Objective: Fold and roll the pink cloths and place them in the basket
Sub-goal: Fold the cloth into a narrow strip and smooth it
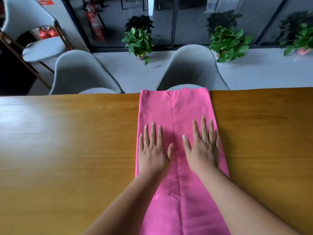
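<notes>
A pink cloth (176, 107) is pressed flat on a wooden table (67, 141) by the left hand (153, 153) and right hand (203, 150). Fingers (204, 128) are stretched straight toward twelve o'clock.

A wooden desk (67, 141) filled the near half of the view, glossy on its left side. Just past its far edge, two grey shell chairs stood side by side, one on the left (81, 72) and one on the right (191, 67). A third grey chair (25, 19) sat in the far left corner, with red fire extinguishers (46, 33) beside it. Along the glass wall (162, 22), three leafy potted plants lined the pale floor (262, 70): centre (138, 41), right (228, 43) and far right (299, 39).
</notes>
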`<state>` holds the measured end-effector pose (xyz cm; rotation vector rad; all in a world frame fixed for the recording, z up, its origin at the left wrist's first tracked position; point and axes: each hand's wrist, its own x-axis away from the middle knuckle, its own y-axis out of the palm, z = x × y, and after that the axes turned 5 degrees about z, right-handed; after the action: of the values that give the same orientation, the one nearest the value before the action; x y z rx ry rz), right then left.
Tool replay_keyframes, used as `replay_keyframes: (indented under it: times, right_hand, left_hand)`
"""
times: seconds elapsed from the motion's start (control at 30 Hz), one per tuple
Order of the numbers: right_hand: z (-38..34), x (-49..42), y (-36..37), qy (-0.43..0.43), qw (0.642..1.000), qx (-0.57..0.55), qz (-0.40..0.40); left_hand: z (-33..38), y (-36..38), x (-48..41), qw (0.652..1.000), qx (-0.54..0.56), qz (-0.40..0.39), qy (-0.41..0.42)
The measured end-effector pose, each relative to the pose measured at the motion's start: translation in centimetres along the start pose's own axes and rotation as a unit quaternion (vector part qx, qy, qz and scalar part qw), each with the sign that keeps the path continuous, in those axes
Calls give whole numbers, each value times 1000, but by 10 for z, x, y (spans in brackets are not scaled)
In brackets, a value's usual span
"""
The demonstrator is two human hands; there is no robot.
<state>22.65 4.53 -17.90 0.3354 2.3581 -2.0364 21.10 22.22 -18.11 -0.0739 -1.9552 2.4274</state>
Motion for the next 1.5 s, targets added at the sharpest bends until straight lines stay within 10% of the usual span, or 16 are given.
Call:
replay_keyframes:
  times: [1.5]
  right_hand:
    - [7, 292, -26, -95, 989, 29, -109]
  left_hand:
    - [-59, -1, 272, 993, -16, -56, 106]
